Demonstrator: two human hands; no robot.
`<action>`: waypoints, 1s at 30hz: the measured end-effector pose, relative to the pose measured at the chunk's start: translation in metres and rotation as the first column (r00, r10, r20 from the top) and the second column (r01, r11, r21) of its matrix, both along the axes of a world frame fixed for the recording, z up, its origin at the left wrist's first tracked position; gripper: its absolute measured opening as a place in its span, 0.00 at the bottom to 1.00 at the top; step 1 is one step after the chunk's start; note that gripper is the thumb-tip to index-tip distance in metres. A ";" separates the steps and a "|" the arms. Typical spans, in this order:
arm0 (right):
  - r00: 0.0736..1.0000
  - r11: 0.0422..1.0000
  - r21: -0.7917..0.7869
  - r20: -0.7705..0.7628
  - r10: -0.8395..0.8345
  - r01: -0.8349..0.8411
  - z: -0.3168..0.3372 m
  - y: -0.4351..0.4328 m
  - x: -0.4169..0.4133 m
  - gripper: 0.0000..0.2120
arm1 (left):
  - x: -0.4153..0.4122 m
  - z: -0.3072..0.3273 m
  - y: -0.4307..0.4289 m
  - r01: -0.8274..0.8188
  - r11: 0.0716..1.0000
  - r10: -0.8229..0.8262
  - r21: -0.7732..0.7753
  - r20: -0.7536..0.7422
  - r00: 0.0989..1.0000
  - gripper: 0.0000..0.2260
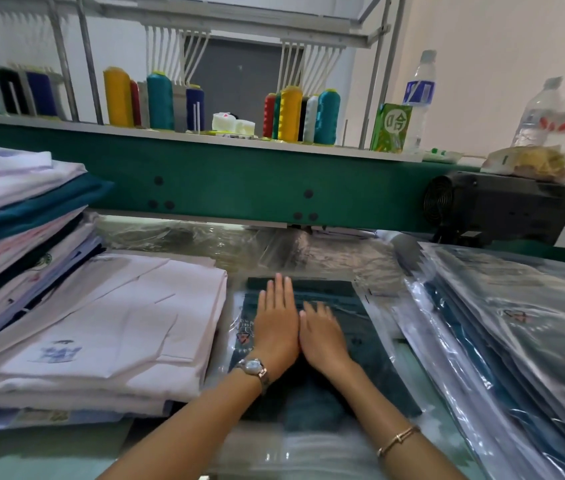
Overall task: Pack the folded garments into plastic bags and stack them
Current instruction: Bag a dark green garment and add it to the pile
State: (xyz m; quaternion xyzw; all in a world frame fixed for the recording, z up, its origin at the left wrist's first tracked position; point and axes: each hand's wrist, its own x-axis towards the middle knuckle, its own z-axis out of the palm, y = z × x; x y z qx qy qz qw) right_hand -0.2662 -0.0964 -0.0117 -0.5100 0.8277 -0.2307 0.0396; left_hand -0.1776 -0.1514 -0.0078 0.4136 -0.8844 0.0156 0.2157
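Worktable (pixel 49 455) under green machine beam (pixel 239 181), crowded. Dead centre: dark garment (pixel 329 292) already inside plastic bag (pixel 239 323); my read is smoothing stage, not yet stacked. Left hand (pixel 276 323) and right hand (pixel 324 336) lie flat side by side on it, fingers straight, gripping nothing. Bagged stack (pixel 516 323) at 3 o'clock, several done. Unbagged white pile (pixel 118 313) at 9, taller mixed pile (pixel 14 220) at 10: plenty left. Room tight; piles hem both sides, beam overhangs at 12, I see a free lane only toward 6.
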 end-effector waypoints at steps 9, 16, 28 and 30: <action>0.987 0.972 0.174 0.021 0.158 -0.160 -0.006 0.056 0.023 0.25 | 0.064 -0.014 0.064 0.043 0.931 -0.137 0.361 0.239 0.961 0.30; 0.996 0.968 0.252 -0.084 0.040 -0.017 -0.008 0.110 0.008 0.26 | 0.109 -0.030 0.079 0.042 0.988 -0.067 0.147 0.175 0.982 0.28; 0.892 0.932 0.062 -0.319 -0.321 0.358 0.014 0.200 0.011 0.15 | 0.069 -0.009 0.170 0.570 0.747 -0.622 -0.342 -0.057 0.781 0.06; 0.904 0.931 0.108 -0.301 -0.304 0.349 0.015 0.211 0.005 0.14 | 0.056 -0.012 0.187 0.623 0.684 -0.674 -0.379 -0.002 0.739 0.07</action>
